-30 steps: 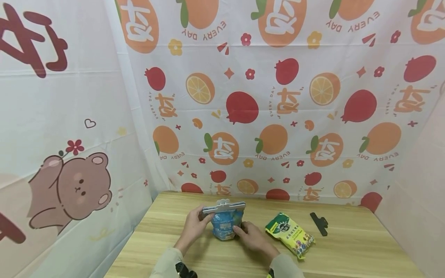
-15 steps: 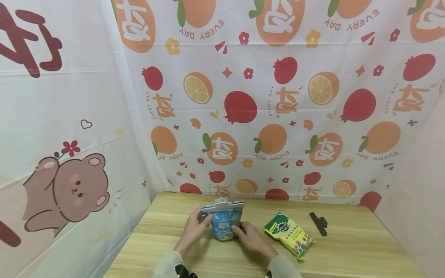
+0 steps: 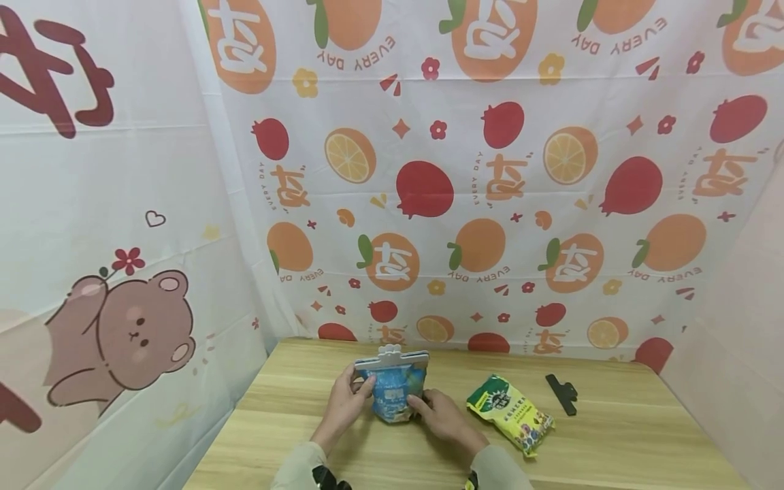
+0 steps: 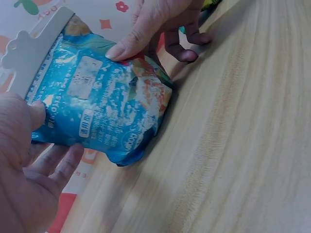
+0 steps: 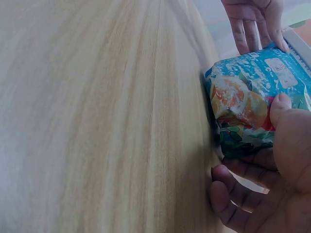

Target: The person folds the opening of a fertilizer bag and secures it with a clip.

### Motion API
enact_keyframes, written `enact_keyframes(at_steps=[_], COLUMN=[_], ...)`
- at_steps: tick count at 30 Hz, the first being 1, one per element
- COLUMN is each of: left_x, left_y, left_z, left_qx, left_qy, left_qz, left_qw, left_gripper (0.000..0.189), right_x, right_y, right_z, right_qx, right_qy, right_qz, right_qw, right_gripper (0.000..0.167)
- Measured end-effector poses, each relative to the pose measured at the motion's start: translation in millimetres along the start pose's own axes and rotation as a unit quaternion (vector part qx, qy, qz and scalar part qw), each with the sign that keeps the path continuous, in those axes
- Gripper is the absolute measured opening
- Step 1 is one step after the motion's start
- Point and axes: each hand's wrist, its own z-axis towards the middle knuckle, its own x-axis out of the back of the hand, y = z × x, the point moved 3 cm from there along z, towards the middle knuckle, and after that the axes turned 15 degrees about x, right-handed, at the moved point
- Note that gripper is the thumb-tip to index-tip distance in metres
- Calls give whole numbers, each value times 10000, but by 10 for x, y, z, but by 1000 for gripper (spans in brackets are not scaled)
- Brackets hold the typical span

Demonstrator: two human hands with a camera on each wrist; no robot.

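Observation:
A blue snack bag [image 3: 392, 397] stands upright on the wooden table, with pictures of orange fruit near its base in the wrist views. Across its top edge sits a white bag clip [image 3: 392, 358]. My left hand [image 3: 346, 401] pinches the bag's left side just under the clip, thumb in front and fingers behind. Lower down on the other side, my right hand [image 3: 446, 416] holds the bag between thumb and fingers. The right wrist view shows the right thumb [image 5: 281, 108] pressed on the bag's front, with some fingers curled below it.
To the right of the hands lies a yellow and green snack bag [image 3: 511, 414]. Beyond it is a black bag clip [image 3: 561, 395]. A fruit-print cloth [image 3: 465, 238] hangs behind the table [image 3: 625, 429], and a bear-print cloth [image 3: 141, 333] hangs on the left.
The blue bag and its clip have shifted very slightly left and tilted a little more upright. Both hands keep their hold. The yellow bag and black clip stay where they were.

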Motion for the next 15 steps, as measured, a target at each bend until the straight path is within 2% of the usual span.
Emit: enact_keyframes(at_steps=[7, 15], left_x=[2, 5], left_y=[-38, -27], left_z=[-13, -42], left_qx=[40, -33], left_qy=[227, 247], left_qz=[42, 104], left_qw=[9997, 9996], left_gripper=[42, 50], right_x=[-32, -41], right_y=[-1, -23], right_z=[23, 49], right_qx=[-70, -348], right_qy=[-90, -42], right_qz=[-104, -45], right_qw=[9999, 9994], right_gripper=[66, 70])
